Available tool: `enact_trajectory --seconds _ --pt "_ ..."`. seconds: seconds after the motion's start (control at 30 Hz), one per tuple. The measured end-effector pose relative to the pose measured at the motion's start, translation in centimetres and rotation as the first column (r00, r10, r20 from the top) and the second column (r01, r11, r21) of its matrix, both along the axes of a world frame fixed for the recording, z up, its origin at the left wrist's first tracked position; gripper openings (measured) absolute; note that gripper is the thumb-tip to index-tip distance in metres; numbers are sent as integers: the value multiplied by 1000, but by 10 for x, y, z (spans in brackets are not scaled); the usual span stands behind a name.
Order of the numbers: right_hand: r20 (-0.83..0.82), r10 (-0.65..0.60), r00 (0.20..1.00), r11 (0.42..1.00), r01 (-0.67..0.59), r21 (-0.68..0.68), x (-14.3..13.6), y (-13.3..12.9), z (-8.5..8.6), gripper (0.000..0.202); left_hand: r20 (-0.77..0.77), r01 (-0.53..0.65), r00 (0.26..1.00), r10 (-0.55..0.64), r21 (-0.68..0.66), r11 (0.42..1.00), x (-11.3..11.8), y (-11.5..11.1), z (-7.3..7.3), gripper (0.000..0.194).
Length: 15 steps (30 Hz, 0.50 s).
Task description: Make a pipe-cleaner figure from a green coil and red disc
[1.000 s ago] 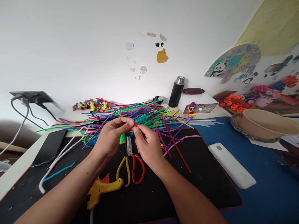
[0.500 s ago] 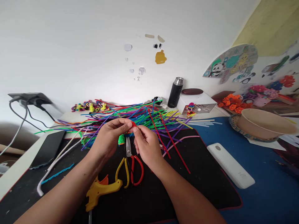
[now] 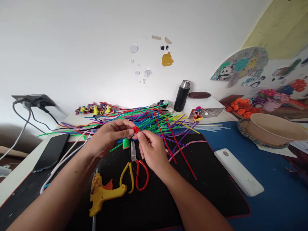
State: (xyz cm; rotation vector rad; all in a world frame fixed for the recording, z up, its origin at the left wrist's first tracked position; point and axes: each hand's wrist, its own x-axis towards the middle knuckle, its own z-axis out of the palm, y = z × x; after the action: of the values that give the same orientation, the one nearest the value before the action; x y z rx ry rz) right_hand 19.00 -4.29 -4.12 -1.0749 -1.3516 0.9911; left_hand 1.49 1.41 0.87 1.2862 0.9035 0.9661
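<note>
Red piece [image 3: 136,129] in pinched fingers of left hand [image 3: 106,134] and right hand [image 3: 154,149], directly between both; long axis unclear.

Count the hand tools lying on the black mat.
3: the yellow glue gun at left, the yellow-handled tool in the middle, the red-handled scissors at right. Others may be hidden.

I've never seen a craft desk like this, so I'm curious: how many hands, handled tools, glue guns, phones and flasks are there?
Hands (left hand, right hand): 2
Handled tools (red-handled scissors, yellow-handled tool): 2
Glue gun: 1
Phone: 1
Flask: 1
Total: 7
</note>
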Motion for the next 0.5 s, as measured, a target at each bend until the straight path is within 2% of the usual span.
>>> enact_trajectory --seconds 0.23,0.5 --pt "-3 88 996 996 -88 1 1 -3 1 43 -148 53 988 -35 117 992 -13 2 7 29" --pt "117 131 984 991 -131 -5 -1 -5 2 37 -235 145 964 -126 64 987 -20 -1 19 25"
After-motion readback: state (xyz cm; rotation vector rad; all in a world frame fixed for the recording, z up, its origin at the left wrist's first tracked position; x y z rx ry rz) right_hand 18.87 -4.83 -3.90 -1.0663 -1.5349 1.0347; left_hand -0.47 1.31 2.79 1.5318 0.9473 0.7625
